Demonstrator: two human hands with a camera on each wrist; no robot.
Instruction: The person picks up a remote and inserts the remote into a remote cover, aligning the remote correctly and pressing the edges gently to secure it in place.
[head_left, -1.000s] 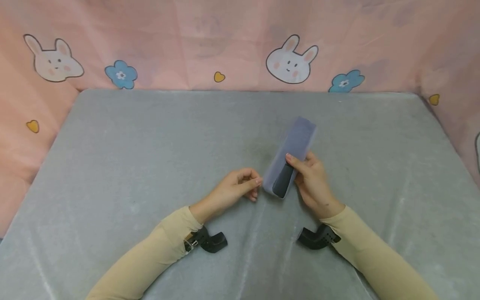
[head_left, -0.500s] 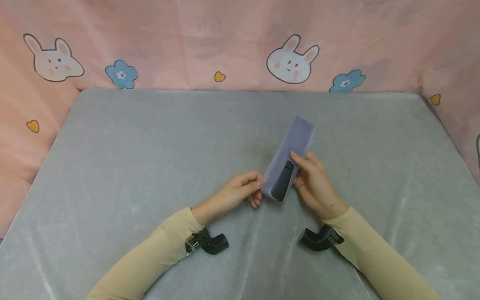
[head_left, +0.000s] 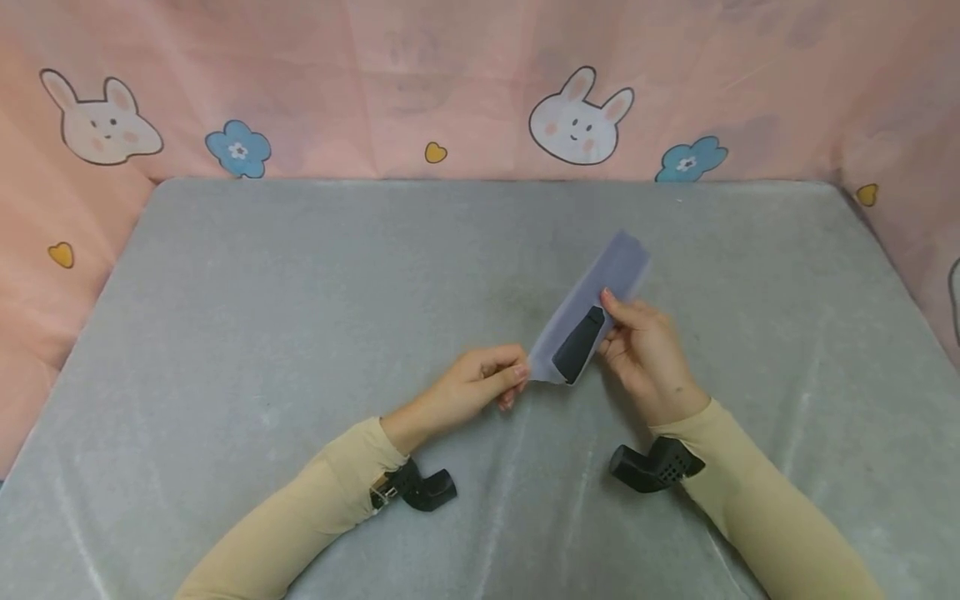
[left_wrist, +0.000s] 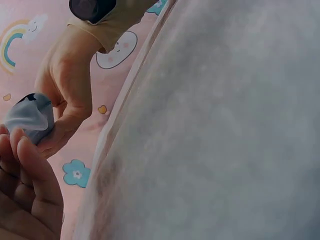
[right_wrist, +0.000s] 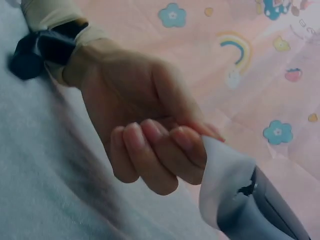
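Observation:
A long, flat lavender-blue packet (head_left: 600, 279) with a black tapered patch (head_left: 579, 346) on its near half slants up and to the right in the head view. My right hand (head_left: 647, 354) holds it from the right side, thumb on top and fingers beneath. Its near left corner is pinched between thumb and fingertip of my left hand (head_left: 480, 382). In the right wrist view, whitish translucent film (right_wrist: 220, 175) stretches from those fingertips over a darker blue-grey body (right_wrist: 260, 215). The left wrist view shows the film (left_wrist: 30, 117) crumpled at the packet's end. I cannot tell what lies inside.
A grey cloth-covered table (head_left: 300, 275) spreads beneath both hands. Behind and beside it hangs a pink curtain (head_left: 480, 83) printed with rabbits, flowers and hearts. Black strapped devices sit on the left wrist (head_left: 423, 487) and right wrist (head_left: 656, 467).
The right hand has moved right and slightly away, carrying the packet, which now leans further right. My left hand, earlier at the packet's edge, now pinches its corner, which is drawn out to a point.

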